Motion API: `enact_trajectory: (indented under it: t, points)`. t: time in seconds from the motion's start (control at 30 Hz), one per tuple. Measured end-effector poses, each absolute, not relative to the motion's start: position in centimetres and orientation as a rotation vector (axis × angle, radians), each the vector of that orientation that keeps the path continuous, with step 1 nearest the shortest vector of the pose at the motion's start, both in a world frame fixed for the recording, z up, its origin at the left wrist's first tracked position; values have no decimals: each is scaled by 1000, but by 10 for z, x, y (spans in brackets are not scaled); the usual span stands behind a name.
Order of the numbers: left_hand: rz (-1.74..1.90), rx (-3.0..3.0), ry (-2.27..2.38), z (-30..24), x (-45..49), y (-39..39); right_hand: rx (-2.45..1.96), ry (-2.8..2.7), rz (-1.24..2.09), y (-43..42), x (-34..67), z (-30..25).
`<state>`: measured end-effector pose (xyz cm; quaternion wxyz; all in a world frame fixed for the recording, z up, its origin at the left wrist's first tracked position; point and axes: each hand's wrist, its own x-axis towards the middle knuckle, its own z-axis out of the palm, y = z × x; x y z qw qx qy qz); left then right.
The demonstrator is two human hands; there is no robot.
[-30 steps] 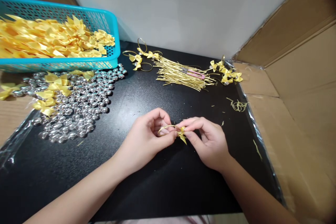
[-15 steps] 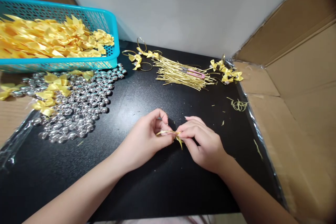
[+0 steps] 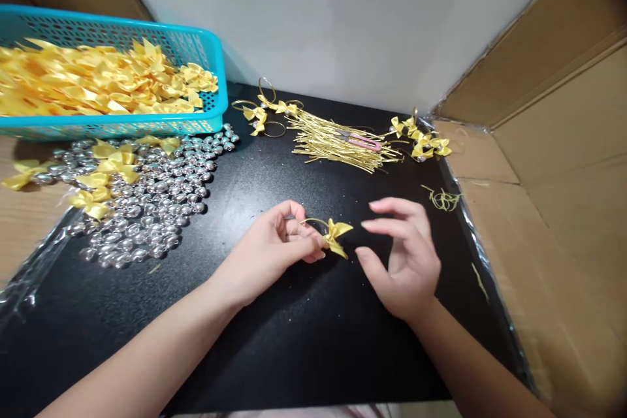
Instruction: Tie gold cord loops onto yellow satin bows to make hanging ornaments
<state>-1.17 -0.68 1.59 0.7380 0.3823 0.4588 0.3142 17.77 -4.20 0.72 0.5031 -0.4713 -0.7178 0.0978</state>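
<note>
Between thumb and fingers, my left hand [image 3: 274, 241] pinches a yellow ribbon bow [image 3: 337, 237] with a thin gold wire loop [image 3: 316, 221] that curves up over the fingertips. The bow's tails point right, over the black tabletop [image 3: 313, 346]. Just to the right of it is my right hand [image 3: 404, 258], its fingers spread and curved, with nothing in them. A gap separates the right fingertips from the bow. The part of the bow under my left thumb is hidden.
A blue basket [image 3: 223, 95] of yellow bows stands back left, with silver beads [image 3: 142, 232] before it. Gold wire ties [image 3: 318, 144] lie at the back under pink-handled snips [image 3: 365, 142]. Finished-looking bows with loops [image 3: 257, 116] flank them. Cardboard [image 3: 553, 222] walls the right side.
My right hand has let go of the bow and moved right, its fingers opening. The bow, still in my left hand, now shows its full shape. The view has shifted slightly.
</note>
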Motion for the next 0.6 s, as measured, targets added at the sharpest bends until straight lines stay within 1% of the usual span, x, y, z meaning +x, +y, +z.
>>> enact_trajectory:
  t: [0.1, 0.2, 0.43, 0.6]
  points:
    - [701, 722, 999, 17, -10, -5, -1155, -1796, 53, -46, 173, 9]
    - [677, 639, 966, 17, -9, -5, -1186, -1864, -18, -47, 165, 7]
    - [630, 520, 959, 17, -7, -6, -1314, -1836, -1, -44, 162, -1]
    - [579, 429, 946, 17, -7, -6, -1291, -1815, 1, -43, 163, 1]
